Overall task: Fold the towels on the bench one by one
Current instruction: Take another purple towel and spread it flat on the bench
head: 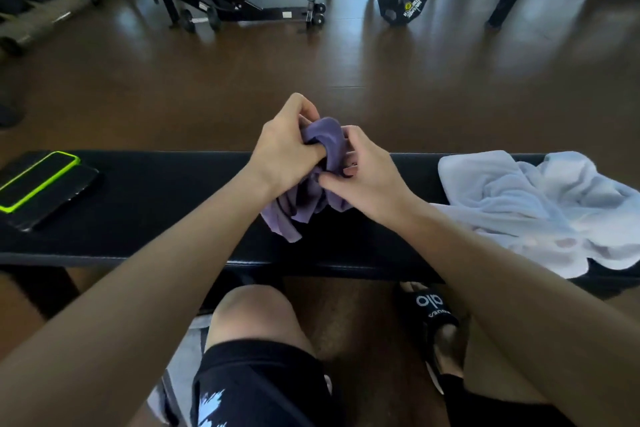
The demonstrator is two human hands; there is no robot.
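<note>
- 2 towels: 1 crumpled purple cloth towel (313, 199) held over the middle of the black padded bench (156, 204), and 1 rumpled white terry towel (540, 208) lying on the bench's right end.
- 2 phones at the bench's left end: 1 with a neon-green case (38, 180) lying on 1 black phone (55, 201).
- 2 hands, both forearms reaching forward: left hand (282, 152) grips the purple towel's top, fingers curled; right hand (367, 173) pinches its bunched folds just beside.

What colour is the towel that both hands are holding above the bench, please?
Purple, bunched between both hands; the head view shows it.
</note>
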